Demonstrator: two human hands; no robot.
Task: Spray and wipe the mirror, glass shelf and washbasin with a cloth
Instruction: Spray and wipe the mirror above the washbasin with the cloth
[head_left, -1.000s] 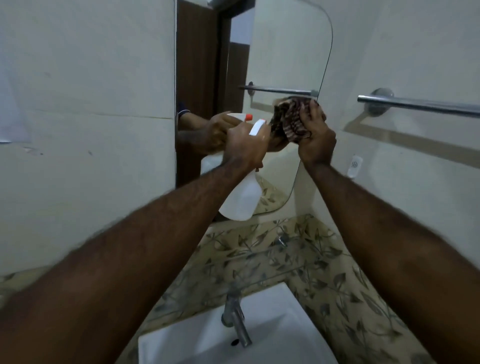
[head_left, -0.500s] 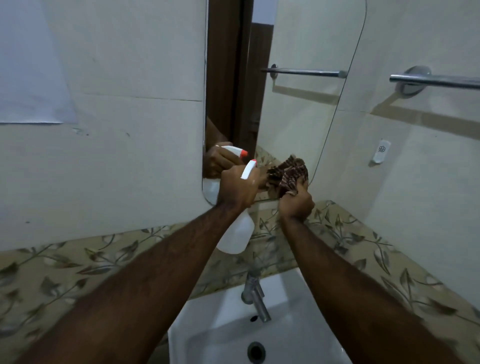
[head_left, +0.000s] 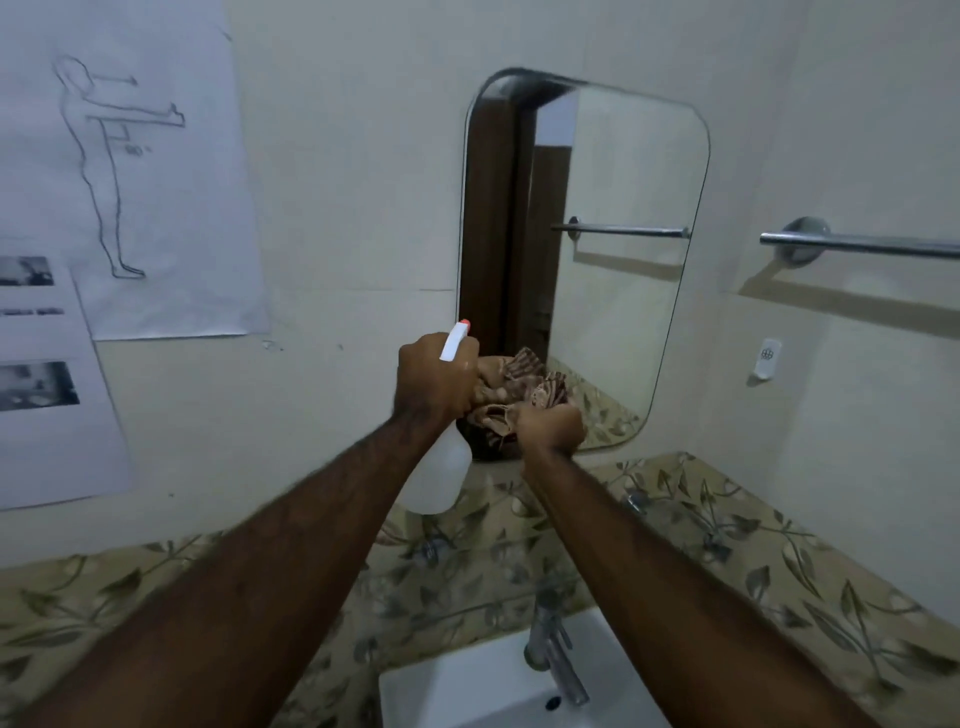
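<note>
Gripping the spray bottle (head_left: 435, 478) in the left hand (head_left: 432, 383), the right hand (head_left: 551, 427) clutching the cloth (head_left: 524, 387) at the mirror (head_left: 613, 270)'s near-left corner, seemingly against the glass, could bump the nozzle.

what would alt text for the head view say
A person's right hand presses a patterned cloth against the lower left corner of a wall mirror, while the left hand holds a white spray bottle beside it. Below are a leaf-patterned tile band, a tap and a white washbasin; a towel rail is mounted at right.
</note>
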